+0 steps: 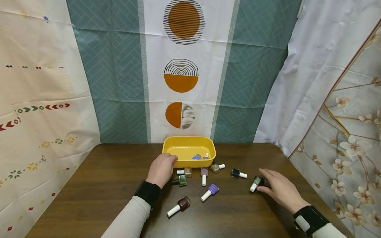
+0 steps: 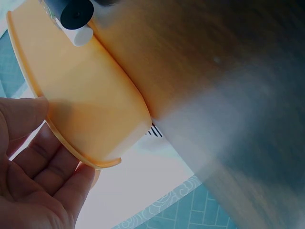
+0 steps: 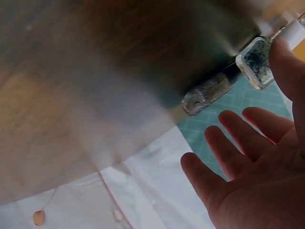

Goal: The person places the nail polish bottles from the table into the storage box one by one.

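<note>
My left hand (image 1: 162, 168) grips the near left rim of a yellow plastic basket (image 1: 189, 163); in the left wrist view the thumb and curled fingers pinch its edge (image 2: 71, 148). Inside the basket lie a blue nail polish bottle (image 1: 196, 157) and a small white-capped one (image 1: 206, 156). At the right, my right hand (image 1: 281, 188) has its fingers extended beside a speckled nail polish bottle (image 1: 256, 181) with a white cap. The right wrist view shows that speckled bottle (image 3: 257, 63) near the thumb and a dark-capped glittery bottle (image 3: 207, 93) beyond the fingers.
Several nail polish bottles lie on the brown table (image 1: 119, 185): maroon (image 1: 183, 203), purple (image 1: 213, 188), green (image 1: 182, 180), mauve (image 1: 204, 171), black (image 1: 235, 172) and two glittery gold ones (image 1: 188, 172). Patterned cloths (image 1: 119, 82) hang behind and beside the table.
</note>
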Demonstrator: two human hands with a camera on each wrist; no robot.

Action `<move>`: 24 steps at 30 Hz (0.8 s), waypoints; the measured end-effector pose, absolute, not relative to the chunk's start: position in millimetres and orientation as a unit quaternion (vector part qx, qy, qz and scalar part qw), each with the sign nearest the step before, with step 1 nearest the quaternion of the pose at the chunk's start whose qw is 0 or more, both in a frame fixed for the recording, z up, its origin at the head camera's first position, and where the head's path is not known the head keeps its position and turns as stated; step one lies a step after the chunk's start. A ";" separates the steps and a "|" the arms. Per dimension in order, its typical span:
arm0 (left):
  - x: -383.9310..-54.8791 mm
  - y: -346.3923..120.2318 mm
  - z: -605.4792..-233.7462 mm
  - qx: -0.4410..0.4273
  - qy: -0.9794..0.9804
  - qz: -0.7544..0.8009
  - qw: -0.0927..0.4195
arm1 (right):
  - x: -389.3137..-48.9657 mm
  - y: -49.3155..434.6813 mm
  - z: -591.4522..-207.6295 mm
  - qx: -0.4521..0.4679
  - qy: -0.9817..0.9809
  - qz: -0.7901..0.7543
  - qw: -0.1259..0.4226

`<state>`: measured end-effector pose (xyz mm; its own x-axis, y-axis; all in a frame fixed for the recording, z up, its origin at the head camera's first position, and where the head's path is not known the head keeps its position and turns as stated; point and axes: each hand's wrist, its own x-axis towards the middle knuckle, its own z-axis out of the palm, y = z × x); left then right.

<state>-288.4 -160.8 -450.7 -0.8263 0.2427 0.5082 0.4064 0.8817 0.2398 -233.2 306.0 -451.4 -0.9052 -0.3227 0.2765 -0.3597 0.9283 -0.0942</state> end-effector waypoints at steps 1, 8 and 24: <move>-288.5 -160.9 -450.8 -0.173 -0.940 -0.170 0.240 | -233.3 307.0 -452.3 0.175 -0.973 0.070 0.130; -288.2 -160.9 -449.8 -0.171 -0.942 -0.167 0.237 | -233.5 312.2 -457.0 0.158 -0.979 0.057 0.117; -286.9 -160.9 -448.8 -0.168 -0.944 -0.169 0.230 | -235.0 318.5 -459.3 0.131 -0.985 0.052 0.098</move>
<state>-286.9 -160.9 -448.8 -0.8379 0.2399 0.4903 0.3953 0.8861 0.2419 -235.0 318.5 -459.3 -0.9464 -0.2486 0.2063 -0.2689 0.9601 -0.0768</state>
